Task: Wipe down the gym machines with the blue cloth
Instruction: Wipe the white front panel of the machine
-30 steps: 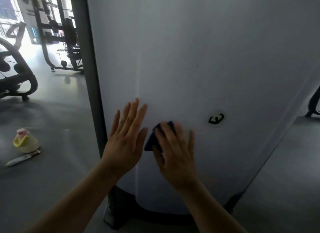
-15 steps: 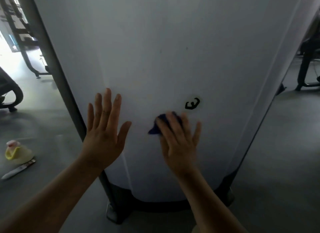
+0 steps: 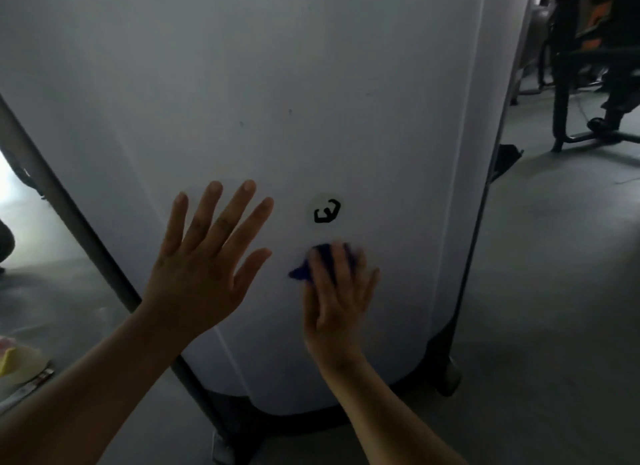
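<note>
A tall white curved machine cover point(image 3: 311, 101) fills the head view, with a small black logo point(image 3: 327, 211) low on its face. My right hand point(image 3: 337, 296) presses the blue cloth point(image 3: 322, 262) flat against the cover just below the logo; its fingers are straight over the cloth, which is mostly hidden beneath them. My left hand point(image 3: 204, 260) rests flat on the cover to the left of the cloth, fingers spread and holding nothing.
A grey frame post point(image 3: 79, 236) slants along the cover's left edge. A yellow and white bottle point(image 3: 17, 364) and a flat tool lie on the floor at lower left. Dark gym equipment legs point(image 3: 588, 118) stand at upper right on grey floor point(image 3: 554, 291).
My view has shifted left and closer, so the cover now fills the frame. My right hand with the cloth has slid right, from left of the logo to beneath it. My left hand stays flat.
</note>
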The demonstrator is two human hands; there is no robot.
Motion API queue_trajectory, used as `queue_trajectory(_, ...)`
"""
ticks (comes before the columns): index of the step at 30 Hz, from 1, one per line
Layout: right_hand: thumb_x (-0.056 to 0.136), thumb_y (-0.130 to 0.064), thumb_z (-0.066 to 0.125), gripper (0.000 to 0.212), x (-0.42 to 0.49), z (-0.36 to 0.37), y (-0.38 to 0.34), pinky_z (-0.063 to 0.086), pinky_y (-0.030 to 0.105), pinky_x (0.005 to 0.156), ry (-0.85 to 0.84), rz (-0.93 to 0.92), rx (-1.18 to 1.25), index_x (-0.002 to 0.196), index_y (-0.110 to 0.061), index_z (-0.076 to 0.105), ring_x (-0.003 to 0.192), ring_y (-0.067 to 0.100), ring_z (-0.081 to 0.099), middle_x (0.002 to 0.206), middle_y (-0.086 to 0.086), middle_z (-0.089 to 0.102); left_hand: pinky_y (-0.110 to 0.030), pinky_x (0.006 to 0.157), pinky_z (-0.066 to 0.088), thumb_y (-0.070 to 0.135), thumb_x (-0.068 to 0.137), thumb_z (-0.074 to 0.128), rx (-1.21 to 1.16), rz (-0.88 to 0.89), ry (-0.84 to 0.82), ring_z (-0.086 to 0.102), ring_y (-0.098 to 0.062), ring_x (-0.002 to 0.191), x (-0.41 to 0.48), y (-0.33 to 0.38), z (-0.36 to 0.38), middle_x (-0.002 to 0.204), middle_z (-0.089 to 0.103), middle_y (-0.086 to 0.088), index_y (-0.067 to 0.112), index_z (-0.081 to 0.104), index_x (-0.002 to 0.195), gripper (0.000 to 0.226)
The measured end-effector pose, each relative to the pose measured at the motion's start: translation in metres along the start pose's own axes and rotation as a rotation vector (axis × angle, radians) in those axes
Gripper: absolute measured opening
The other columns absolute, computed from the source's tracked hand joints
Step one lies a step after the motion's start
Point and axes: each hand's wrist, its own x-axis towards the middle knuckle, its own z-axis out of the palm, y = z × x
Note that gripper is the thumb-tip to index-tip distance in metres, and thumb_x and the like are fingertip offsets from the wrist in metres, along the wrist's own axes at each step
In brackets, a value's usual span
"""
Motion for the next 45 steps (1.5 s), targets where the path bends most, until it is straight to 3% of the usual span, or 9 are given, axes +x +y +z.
queue_trajectory(3, 0.110, -0.030, 0.063, 0.056, 0.005, -0.006, 0.015, 0.012, 0.066, 0.130, -0.206, -0.522, -0.095, 0.163, -0.037, 0.047, 0.167, 0.026, 0.019, 0.175, -0.007, 0.034, -0.069, 0.132, 0.013, 0.052, 0.114, 0.047, 0.003, -0.021, 0.005, 0.011, -0.039, 0.169, 0.001, 0.005, 0.002, 0.183, 0.015, -0.009, 0.019, 0.028, 0.173, 0.070)
queue_trajectory(9, 0.116, -0.035, 0.047, 0.053, 0.019, -0.020, 0.041, 0.015, 0.069, 0.130, 0.134, 0.422, 0.107, 0.167, -0.027, 0.037, 0.168, 0.033, 0.013, 0.179, 0.002, 0.024, -0.071, 0.132, 0.014, 0.054, 0.113, 0.050, 0.052, -0.010, 0.020, 0.013, -0.039, 0.168, 0.005, 0.006, -0.004, 0.183, 0.015, -0.010, 0.019, 0.026, 0.174, 0.074)
queue_trajectory(14, 0.114, -0.033, 0.055, 0.053, 0.008, -0.024, 0.051, 0.016, 0.065, 0.131, -0.102, -0.258, -0.046, 0.165, -0.033, 0.041, 0.166, 0.031, 0.022, 0.178, -0.007, 0.027, -0.068, 0.133, 0.011, 0.053, 0.113, 0.050, 0.017, 0.037, 0.032, 0.012, -0.036, 0.169, 0.030, 0.028, -0.006, 0.183, 0.013, -0.008, 0.020, 0.023, 0.175, 0.075)
queue_trajectory(19, 0.118, -0.036, 0.042, 0.057, 0.044, -0.042, 0.061, 0.007, 0.064, 0.134, 0.106, 0.565, 0.123, 0.171, -0.035, 0.020, 0.169, 0.023, 0.003, 0.181, -0.007, 0.014, -0.066, 0.133, 0.013, 0.052, 0.113, 0.053, 0.033, 0.097, 0.062, 0.015, -0.034, 0.169, 0.044, 0.040, -0.008, 0.183, 0.016, -0.007, 0.021, 0.025, 0.174, 0.075)
queue_trajectory(24, 0.113, -0.033, 0.060, 0.055, 0.060, -0.050, 0.066, 0.024, 0.063, 0.131, -0.132, -0.334, 0.026, 0.165, -0.021, 0.044, 0.166, 0.033, 0.022, 0.176, 0.003, 0.031, -0.067, 0.133, 0.013, 0.051, 0.114, 0.050, 0.030, 0.114, 0.069, 0.016, -0.035, 0.168, 0.055, 0.043, -0.008, 0.183, 0.015, -0.008, 0.019, 0.024, 0.174, 0.073)
queue_trajectory(30, 0.117, -0.028, 0.050, 0.056, 0.101, -0.063, 0.057, 0.024, 0.056, 0.133, 0.121, 0.417, 0.256, 0.169, -0.022, 0.032, 0.168, 0.023, 0.010, 0.180, -0.003, 0.022, -0.069, 0.132, 0.016, 0.048, 0.114, 0.050, 0.040, 0.127, 0.093, 0.017, -0.035, 0.168, 0.076, 0.045, -0.013, 0.183, 0.016, -0.008, 0.019, 0.024, 0.174, 0.071)
queue_trajectory(34, 0.112, -0.024, 0.061, 0.052, 0.114, -0.064, 0.073, 0.030, 0.061, 0.129, -0.018, -0.264, 0.125, 0.162, -0.015, 0.047, 0.165, 0.036, 0.024, 0.174, 0.007, 0.035, -0.071, 0.130, 0.020, 0.048, 0.115, 0.049, 0.071, 0.143, 0.086, 0.017, -0.035, 0.168, 0.080, 0.049, -0.013, 0.183, 0.016, -0.007, 0.022, 0.024, 0.175, 0.070)
queue_trajectory(39, 0.117, -0.033, 0.049, 0.052, 0.143, -0.077, 0.072, 0.025, 0.055, 0.133, 0.182, 0.458, 0.300, 0.167, -0.022, 0.040, 0.168, 0.023, 0.013, 0.178, -0.003, 0.027, -0.070, 0.131, 0.020, 0.048, 0.114, 0.050, 0.078, 0.134, 0.097, 0.017, -0.033, 0.168, 0.081, 0.051, -0.011, 0.182, 0.017, -0.006, 0.022, 0.025, 0.174, 0.069)
queue_trajectory(45, 0.115, -0.027, 0.056, 0.050, 0.157, -0.082, 0.085, 0.026, 0.057, 0.132, 0.007, -0.197, 0.068, 0.163, -0.015, 0.047, 0.166, 0.032, 0.021, 0.175, 0.006, 0.033, -0.070, 0.130, 0.019, 0.048, 0.114, 0.050, 0.072, 0.131, 0.083, 0.017, -0.034, 0.168, 0.083, 0.052, -0.013, 0.182, 0.018, -0.007, 0.021, 0.027, 0.174, 0.070)
